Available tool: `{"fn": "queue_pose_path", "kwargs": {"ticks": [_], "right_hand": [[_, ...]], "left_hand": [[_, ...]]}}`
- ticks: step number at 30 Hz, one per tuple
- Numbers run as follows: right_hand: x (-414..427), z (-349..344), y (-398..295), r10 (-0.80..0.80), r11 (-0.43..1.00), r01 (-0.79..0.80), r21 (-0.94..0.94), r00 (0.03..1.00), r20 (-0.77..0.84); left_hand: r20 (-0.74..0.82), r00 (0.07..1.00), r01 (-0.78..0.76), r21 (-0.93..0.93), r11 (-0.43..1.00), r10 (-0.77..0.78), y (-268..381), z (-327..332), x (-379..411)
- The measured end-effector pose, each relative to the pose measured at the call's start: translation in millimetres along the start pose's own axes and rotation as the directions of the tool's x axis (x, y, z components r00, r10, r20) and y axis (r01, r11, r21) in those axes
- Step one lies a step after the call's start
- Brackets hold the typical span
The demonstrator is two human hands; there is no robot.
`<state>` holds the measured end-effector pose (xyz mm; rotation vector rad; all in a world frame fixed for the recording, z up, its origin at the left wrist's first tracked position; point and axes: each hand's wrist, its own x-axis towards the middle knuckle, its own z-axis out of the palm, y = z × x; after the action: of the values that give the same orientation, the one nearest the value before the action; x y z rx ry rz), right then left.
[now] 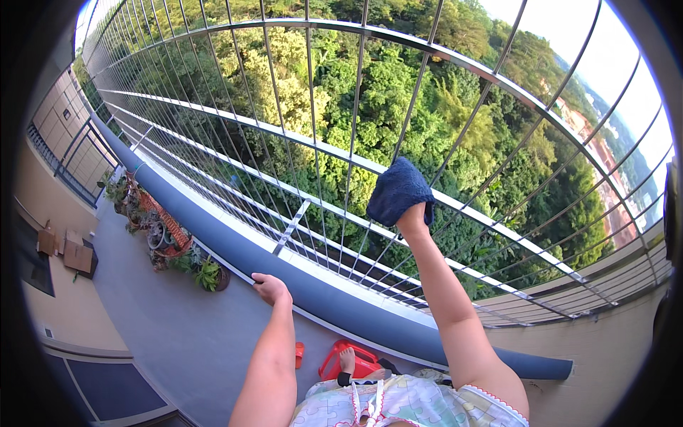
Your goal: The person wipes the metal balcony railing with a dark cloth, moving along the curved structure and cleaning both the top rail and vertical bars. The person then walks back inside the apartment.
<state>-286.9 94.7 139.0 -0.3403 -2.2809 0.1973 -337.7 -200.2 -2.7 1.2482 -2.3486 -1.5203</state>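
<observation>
A dark blue cloth (400, 192) covers my right hand (410, 205), which is stretched out over the balcony parapet to the metal bars of the window guard (299, 140). The cloth lies against a horizontal bar; my fingers are hidden beneath it. Lower and to the left, my left hand (271, 288) is curled at the inner edge of the blue rounded parapet rail (341, 304), on a thin pale rail. Its fingertips are partly hidden. Bare feet rest on a red plastic stool (356, 362) below.
An orange slipper (299, 355) lies on the grey floor (176, 331) beside the stool. Potted plants (208, 275) and an orange basket (165, 221) line the parapet at the left. Cardboard boxes (78, 257) stand by the house wall. Trees show beyond the bars.
</observation>
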Motion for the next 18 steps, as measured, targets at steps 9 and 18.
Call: {"fn": "queue_pose_path", "kwargs": {"ticks": [9,18], "right_hand": [[95.5,-52.5,-28.3,0.006,0.963,0.024,0.269,0.994,-0.110],[146.0,-75.8,-14.0,-0.151,0.988,0.148,-0.032,0.940,-0.305]], "left_hand": [[0.021,0.999,0.038,0.053,0.998,-0.039,-0.7,2.8,5.9],[0.041,0.999,0.010,0.017,1.000,-0.011,-2.0,0.7,3.2]]}}
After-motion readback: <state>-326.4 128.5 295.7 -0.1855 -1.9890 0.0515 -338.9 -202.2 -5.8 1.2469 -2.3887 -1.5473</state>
